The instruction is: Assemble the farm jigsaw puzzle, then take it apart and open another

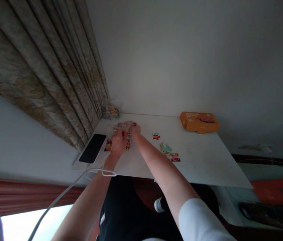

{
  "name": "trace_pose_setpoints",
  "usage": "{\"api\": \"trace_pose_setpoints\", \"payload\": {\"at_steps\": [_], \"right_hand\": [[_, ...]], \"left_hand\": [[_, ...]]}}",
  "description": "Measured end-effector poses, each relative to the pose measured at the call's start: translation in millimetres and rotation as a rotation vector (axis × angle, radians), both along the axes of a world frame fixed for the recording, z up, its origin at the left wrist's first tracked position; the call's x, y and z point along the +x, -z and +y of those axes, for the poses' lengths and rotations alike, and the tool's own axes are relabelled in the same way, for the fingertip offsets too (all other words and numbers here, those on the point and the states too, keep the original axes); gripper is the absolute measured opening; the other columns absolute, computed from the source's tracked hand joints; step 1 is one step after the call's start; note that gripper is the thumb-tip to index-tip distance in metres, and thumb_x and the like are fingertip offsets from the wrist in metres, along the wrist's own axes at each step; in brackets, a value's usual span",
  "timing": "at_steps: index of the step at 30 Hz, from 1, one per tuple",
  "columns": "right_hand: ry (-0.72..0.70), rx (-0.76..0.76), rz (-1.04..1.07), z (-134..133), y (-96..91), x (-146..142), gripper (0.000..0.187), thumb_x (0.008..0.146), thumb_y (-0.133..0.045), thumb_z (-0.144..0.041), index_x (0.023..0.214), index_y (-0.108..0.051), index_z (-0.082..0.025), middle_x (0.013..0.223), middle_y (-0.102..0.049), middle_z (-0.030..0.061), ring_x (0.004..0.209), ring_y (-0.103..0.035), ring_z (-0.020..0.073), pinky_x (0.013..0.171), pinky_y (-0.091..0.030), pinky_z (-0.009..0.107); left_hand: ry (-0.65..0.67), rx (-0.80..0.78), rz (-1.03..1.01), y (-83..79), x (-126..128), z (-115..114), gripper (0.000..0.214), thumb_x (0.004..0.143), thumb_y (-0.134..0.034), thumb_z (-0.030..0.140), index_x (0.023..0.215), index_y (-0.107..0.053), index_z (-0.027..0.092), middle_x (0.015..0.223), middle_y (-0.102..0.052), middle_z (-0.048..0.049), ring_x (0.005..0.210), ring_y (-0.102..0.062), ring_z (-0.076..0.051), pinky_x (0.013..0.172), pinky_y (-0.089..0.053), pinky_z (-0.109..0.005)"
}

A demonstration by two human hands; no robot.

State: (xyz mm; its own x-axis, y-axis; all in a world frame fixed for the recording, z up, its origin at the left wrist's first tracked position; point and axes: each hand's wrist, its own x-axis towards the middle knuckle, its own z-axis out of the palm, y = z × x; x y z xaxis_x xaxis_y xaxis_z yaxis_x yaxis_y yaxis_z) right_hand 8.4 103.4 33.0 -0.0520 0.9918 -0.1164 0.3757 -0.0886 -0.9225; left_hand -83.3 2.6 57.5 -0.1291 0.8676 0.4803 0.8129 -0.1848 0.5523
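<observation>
My left hand (118, 141) has its fingers curled at the near edge of a clear plastic bag (119, 126), above a picture strip of puzzle pieces (108, 145). Whatever lies in those fingers is hidden. Close on its right, my right hand (135, 130) pinches a small dark red puzzle piece (133, 124) at the bag's right end. Farther right on the white table (194, 160) lie a loose red and orange puzzle piece (156, 136), a pale green piece (165, 147) and a few joined pink and yellow pieces (173, 156).
A black phone (92, 148) rests at the table's left edge. Behind it stands another bag of colourful pieces (110, 112) by the curtain (81, 67). An orange box (200, 122) sits at the back right against the wall. A white cable (66, 187) crosses my left forearm.
</observation>
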Motion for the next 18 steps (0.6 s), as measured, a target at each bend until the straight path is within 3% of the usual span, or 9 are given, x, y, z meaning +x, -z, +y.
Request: {"api": "trace_pose_setpoints", "payload": {"at_steps": [4,8,12,15,18], "right_hand": [[-0.068,-0.013,-0.079,-6.5,-3.7,-7.4,0.029,0.1,-0.061,-0.039,0.12,-0.072,-0.021,0.117,-0.076,0.0102,0.115,-0.07,0.0249,0.093,-0.055,0.033],[-0.214,0.097,-0.166,-15.8,-9.2,0.4,0.043,0.094,-0.07,-0.042,0.131,-0.064,-0.019,0.124,-0.074,0.0134,0.12,-0.068,0.0278,0.102,-0.051,0.038],[-0.293,0.198,-0.303,-23.6,-15.5,11.2,0.037,0.099,-0.063,-0.032,0.132,-0.062,-0.015,0.131,-0.07,0.0169,0.126,-0.064,0.0287,0.108,-0.047,0.04],[-0.373,0.337,-0.356,-34.1,-17.3,29.5,0.029,0.102,-0.054,-0.02,0.128,-0.065,-0.014,0.134,-0.068,0.016,0.128,-0.062,0.024,0.111,-0.043,0.034],[-0.437,0.376,-0.33,-48.9,-13.2,67.8,0.029,0.106,-0.046,-0.022,0.117,-0.072,-0.019,0.123,-0.075,0.01,0.116,-0.068,0.02,0.103,-0.047,0.029]], "left_hand": [[-0.024,0.036,-0.124,3.1,0.8,2.6,0.008,0.094,-0.053,0.018,0.087,-0.055,0.022,0.081,-0.064,-0.003,0.076,-0.064,-0.02,0.077,-0.052,-0.032],[-0.075,0.044,-0.194,2.3,3.0,3.9,0.005,0.094,-0.055,0.02,0.089,-0.055,0.022,0.085,-0.065,-0.0042,0.081,-0.065,-0.021,0.08,-0.052,-0.033],[-0.105,0.053,-0.226,4.6,6.4,5.0,0.004,0.095,-0.054,0.022,0.091,-0.055,0.022,0.085,-0.065,-0.0037,0.08,-0.066,-0.021,0.08,-0.052,-0.034],[-0.132,0.079,-0.215,7.4,9.6,4.8,0.004,0.095,-0.053,0.024,0.095,-0.056,0.021,0.088,-0.066,-0.0055,0.083,-0.066,-0.022,0.082,-0.053,-0.036],[-0.185,0.168,-0.105,10.1,18.1,-1.7,0.01,0.094,-0.056,0.027,0.101,-0.057,0.019,0.103,-0.066,-0.0128,0.103,-0.064,-0.03,0.095,-0.05,-0.046]]}}
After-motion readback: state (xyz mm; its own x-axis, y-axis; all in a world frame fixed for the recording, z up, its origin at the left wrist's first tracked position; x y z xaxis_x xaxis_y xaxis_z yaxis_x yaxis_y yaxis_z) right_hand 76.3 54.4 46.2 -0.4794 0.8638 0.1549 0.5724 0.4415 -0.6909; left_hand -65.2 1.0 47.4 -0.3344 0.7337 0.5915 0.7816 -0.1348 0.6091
